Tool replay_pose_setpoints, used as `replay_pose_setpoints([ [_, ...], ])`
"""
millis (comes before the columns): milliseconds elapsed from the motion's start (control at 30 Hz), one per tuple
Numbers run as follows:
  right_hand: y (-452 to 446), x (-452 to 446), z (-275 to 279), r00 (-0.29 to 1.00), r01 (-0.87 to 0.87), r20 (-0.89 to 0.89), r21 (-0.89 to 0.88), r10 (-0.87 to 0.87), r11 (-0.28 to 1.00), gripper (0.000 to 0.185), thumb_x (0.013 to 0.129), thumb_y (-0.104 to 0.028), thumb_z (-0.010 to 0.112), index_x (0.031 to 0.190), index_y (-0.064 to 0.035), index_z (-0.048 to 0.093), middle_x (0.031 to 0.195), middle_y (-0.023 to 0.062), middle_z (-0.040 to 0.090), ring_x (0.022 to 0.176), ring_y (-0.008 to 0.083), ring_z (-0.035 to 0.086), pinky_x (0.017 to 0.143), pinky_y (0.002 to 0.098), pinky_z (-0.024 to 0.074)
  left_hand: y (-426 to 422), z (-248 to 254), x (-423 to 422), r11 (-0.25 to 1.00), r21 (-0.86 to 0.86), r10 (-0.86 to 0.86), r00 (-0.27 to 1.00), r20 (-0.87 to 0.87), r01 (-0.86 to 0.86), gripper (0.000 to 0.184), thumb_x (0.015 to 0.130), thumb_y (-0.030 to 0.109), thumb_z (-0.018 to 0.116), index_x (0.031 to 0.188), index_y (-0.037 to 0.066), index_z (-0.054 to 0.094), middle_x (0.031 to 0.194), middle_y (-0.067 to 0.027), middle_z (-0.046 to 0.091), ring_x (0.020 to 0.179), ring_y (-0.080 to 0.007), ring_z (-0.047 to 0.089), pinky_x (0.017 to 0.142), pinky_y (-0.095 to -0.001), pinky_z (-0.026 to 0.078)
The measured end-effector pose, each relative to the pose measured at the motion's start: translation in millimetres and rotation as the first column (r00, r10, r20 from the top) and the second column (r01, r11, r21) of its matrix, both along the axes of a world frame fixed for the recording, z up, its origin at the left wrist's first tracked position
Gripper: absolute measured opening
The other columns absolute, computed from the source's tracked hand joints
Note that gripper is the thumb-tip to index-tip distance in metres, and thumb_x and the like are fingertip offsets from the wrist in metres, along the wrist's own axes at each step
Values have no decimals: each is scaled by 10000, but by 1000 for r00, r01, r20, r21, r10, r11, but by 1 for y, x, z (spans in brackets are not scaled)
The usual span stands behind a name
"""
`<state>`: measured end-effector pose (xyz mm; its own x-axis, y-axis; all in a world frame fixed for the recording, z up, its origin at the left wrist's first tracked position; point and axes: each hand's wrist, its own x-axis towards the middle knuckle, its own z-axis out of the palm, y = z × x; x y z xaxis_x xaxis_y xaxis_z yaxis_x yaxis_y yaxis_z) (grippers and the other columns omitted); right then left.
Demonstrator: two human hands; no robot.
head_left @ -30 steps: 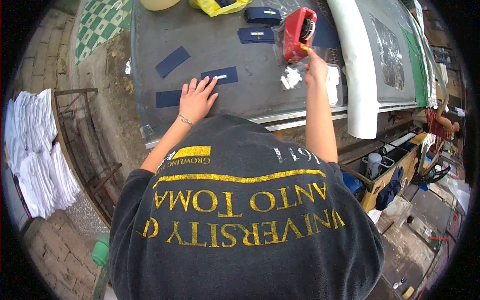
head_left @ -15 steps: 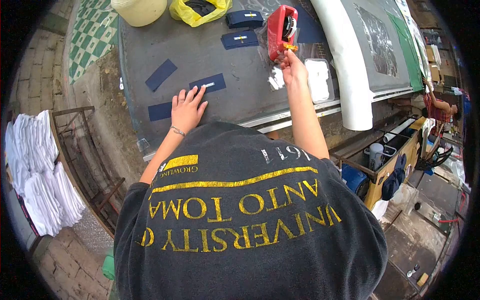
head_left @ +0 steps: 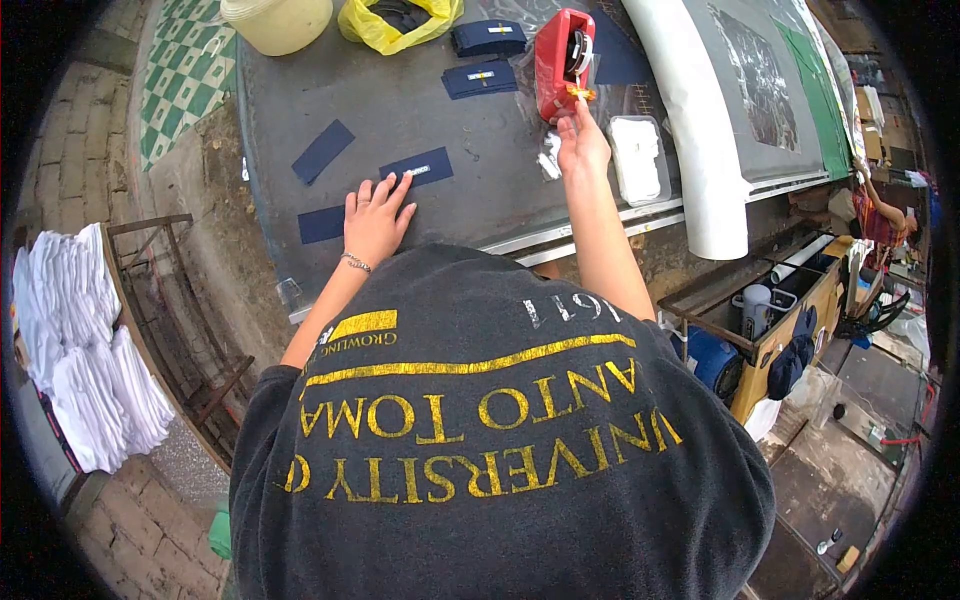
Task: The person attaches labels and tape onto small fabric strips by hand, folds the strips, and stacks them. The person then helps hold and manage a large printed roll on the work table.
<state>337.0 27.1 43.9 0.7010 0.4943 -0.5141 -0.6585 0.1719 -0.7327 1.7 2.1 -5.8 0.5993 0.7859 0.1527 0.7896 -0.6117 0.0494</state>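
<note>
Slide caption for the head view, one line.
Left hand on a labelled navy strip, right hand at the yellow-orange end of a red tape dispenser.

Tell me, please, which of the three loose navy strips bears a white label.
The rightmost strip, touched by the left hand; the upper-left strip and lower-left strip show only navy.

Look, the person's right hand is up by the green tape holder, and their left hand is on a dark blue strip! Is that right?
Not quite: the tape holder is red, not green, as the head view shows. The right hand is up by it, and the left hand is on a dark blue strip.
</note>
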Motion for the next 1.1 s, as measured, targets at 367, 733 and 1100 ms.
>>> replay_pose_setpoints([
  [367,2,-2,-24,955,7,296,-40,5,999,208,941,-106,653,1060,63,627,918,98,688,785,166,649,697,312,501,0,1,1,1000,-12,1,1000,-6,-1,517,945,425,555,1427,248,497,1344,7,567,1191,-244,483,969,-401,353],
  [733,-28,28,-51,479,-481,570,-465,667,743,138,936,-112,669,983,16,687,810,24,669,728,82,589,672,222,470,0,9,1,987,-156,33,999,21,-30,509,964,416,536,1441,245,484,1385,-18,546,1249,-274,462,1039,-443,338],
  [1100,89,-125,4,-956,-280,242,-921,165,-270,133,834,-116,654,936,-37,684,906,139,697,850,322,662,732,413,502,0,9,3,990,-137,43,999,-3,-43,492,961,404,528,1420,228,505,1373,-29,558,1268,-289,481,1059,-469,338],
])
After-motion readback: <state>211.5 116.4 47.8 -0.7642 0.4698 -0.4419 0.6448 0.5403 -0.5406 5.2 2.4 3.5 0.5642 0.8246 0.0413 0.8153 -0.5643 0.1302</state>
